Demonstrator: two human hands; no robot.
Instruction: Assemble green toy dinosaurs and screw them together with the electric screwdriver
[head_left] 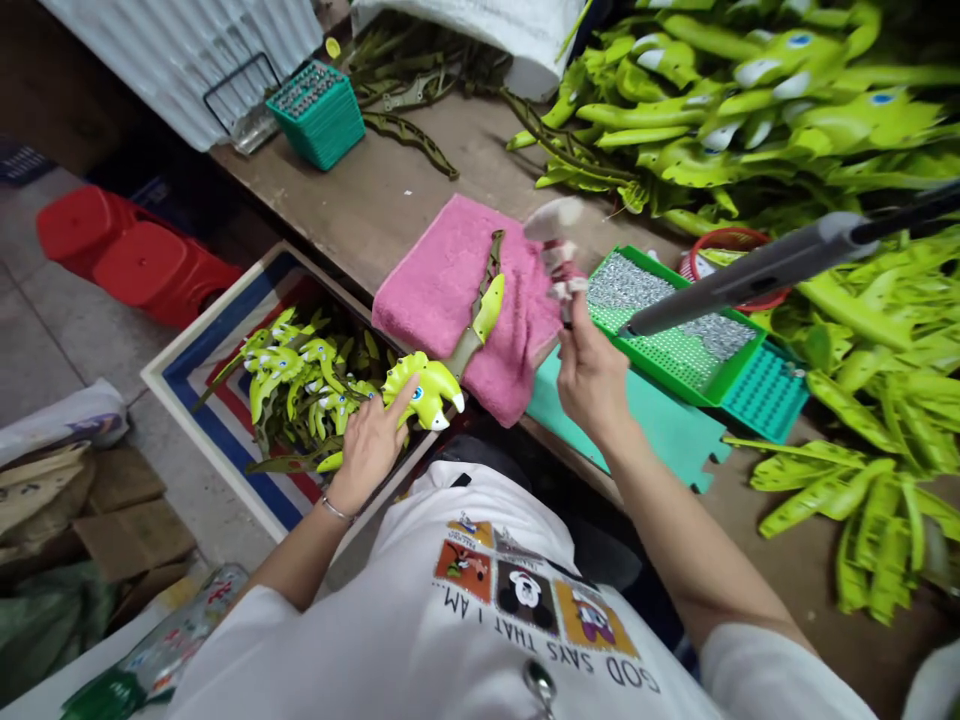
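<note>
A toy (431,395) with a horned head lies across the pink towel (427,270), its narrow strip on the cloth and its head projecting past the towel's near edge. The left hand (375,440) lays its forefinger along the head; the thumb is hidden, so whether it pinches cannot be told. Above the towel's right side, the right hand (596,375) has its fingers closed around the handle of a blurred hammer (562,255). The toy looks like light, stiff, smooth plastic, probably somewhat slippery. The broad head should offer the firmest hold; the thin strip may flex or crack and seems best supported by the towel.
</note>
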